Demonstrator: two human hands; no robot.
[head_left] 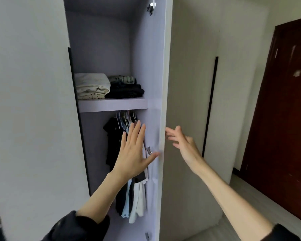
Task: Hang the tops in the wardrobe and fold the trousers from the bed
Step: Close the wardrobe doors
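I see the tops (129, 164) hanging in a row on hangers (127, 117) under the shelf (113, 104) inside the wardrobe (101, 49). Some are black, one is light blue and some are white. They hang close together at the right side of the open space. On the shelf above them sit two folded piles, a cream pile (92, 86) on the left and a dark pile (125, 90) on the right, side by side and touching.

My left hand (134, 153) is flat and wide, fingers straight and spread, holding nothing. It is up in front of the hanging tops, with the thumb reaching toward the wardrobe door (156, 94). My right hand (182, 141) is on the other side of that door's edge, fingers loose and a bit bent, holding nothing. I cannot tell if it touches the door. The door stands open and looks blurry near my hands.

Further right there is a pale closed door with a long black handle (210, 105), and then a dark red-brown room door (285, 101). Grey floor (261, 193) shows low on the right
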